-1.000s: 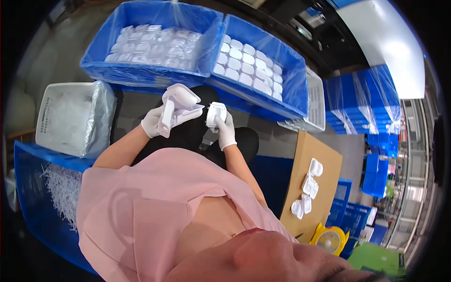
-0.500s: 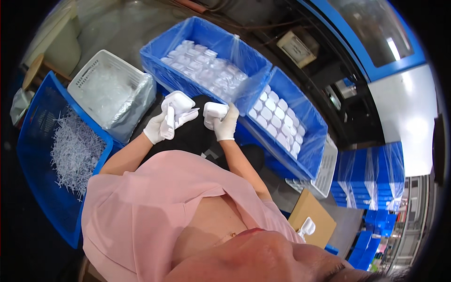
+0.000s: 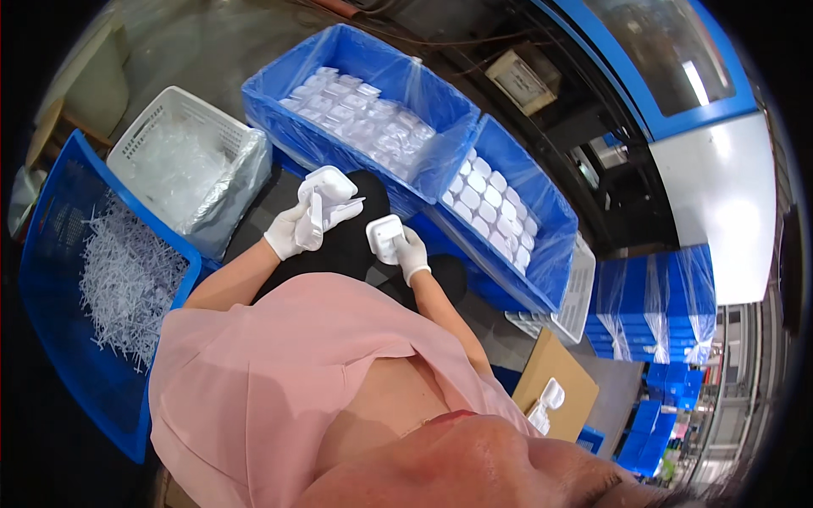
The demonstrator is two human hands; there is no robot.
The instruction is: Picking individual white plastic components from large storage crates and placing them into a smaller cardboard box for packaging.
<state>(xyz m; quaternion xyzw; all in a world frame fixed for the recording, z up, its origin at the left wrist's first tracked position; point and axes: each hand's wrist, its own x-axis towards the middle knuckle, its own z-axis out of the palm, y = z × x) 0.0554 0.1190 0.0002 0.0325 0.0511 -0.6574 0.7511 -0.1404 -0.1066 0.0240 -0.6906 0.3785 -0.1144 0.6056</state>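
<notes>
My left hand [image 3: 288, 233], in a white glove, is closed around several white plastic shells [image 3: 330, 183], glossy and rounded, held in a loose bunch. Some of them stick out at an angle toward the right. My right hand [image 3: 412, 253], gloved as well, grips a white rounded-square plastic part [image 3: 384, 233] by its right side, with a recessed face turned up. Both hands are over my dark-clothed lap, apart from each other. My fingers are partly hidden by the parts.
Ahead stand a plastic-lined blue bin [image 3: 254, 97] of wrapped white pieces and another blue bin [image 3: 555, 241] with white pieces in rows. At left are a white basket [image 3: 127, 135] of clear film and a blue crate [image 3: 51, 279] of thin white scraps. A cardboard box [image 3: 580, 385] carries white parts.
My right hand has come nearer to me and turned the part so its recessed face shows. My left hand still holds its bunch, slightly shifted. The view has swung a little.
</notes>
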